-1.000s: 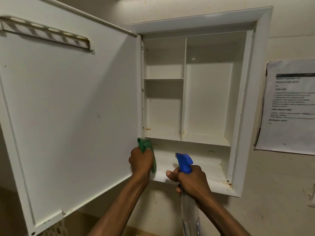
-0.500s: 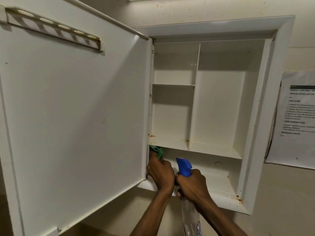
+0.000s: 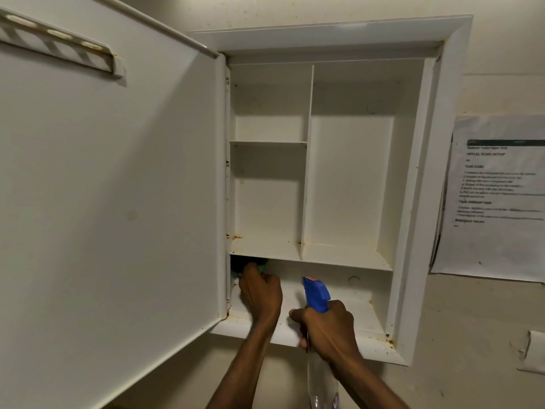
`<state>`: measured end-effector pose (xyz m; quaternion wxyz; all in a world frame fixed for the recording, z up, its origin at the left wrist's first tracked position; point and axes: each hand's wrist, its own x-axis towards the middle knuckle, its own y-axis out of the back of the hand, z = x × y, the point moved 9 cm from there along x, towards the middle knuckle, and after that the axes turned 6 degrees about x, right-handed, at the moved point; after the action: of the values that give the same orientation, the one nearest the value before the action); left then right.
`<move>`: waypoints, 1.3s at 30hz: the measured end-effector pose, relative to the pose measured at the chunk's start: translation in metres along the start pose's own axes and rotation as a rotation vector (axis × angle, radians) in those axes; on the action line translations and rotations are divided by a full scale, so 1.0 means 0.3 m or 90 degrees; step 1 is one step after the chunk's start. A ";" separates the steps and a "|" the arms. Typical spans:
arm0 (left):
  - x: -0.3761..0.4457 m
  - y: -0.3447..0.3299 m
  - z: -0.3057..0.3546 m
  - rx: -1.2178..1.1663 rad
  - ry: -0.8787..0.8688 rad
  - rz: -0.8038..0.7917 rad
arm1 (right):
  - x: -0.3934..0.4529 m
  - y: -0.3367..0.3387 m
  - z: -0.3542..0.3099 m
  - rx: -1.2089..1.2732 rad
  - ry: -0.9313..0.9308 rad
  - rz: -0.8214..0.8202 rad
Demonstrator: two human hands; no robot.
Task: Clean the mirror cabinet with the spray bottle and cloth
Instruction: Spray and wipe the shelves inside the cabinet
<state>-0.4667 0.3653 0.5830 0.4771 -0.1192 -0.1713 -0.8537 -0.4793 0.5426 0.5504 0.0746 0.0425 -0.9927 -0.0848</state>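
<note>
The left hand (image 3: 261,293) squeezes the green cloth (image 3: 250,268) into the bottom left corner of the mirror cabinet (image 3: 413,184), low in the frame, likely to rub dirt there. The right hand (image 3: 327,327) wraps around the spray bottle (image 3: 317,293), nozzle aimed inside, ready to spray. The door (image 3: 112,187) hangs open on the left.

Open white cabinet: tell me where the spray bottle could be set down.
The tall right compartment's floor is bare, as are the small upper-left shelf and the shelf below it. The bottom compartment's left end is crowded by the left hand gripping the green cloth.
</note>
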 end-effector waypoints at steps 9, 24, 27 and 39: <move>-0.055 -0.101 0.031 -0.029 0.023 0.065 | 0.025 0.116 -0.001 -0.003 -0.013 0.035; -0.159 -0.168 0.109 -0.042 -0.041 0.075 | 0.018 0.245 0.056 -0.065 -0.005 0.087; -0.180 -0.197 0.119 -0.034 -0.049 0.077 | 0.010 0.291 0.065 -0.045 -0.006 0.103; -0.272 -0.284 0.168 -0.033 -0.049 -0.003 | -0.064 0.356 0.057 -0.010 -0.008 0.088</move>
<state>-0.4955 0.4903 0.5838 0.4648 -0.1643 -0.1675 -0.8538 -0.4706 0.6520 0.5497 0.0741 -0.0271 -0.9930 -0.0874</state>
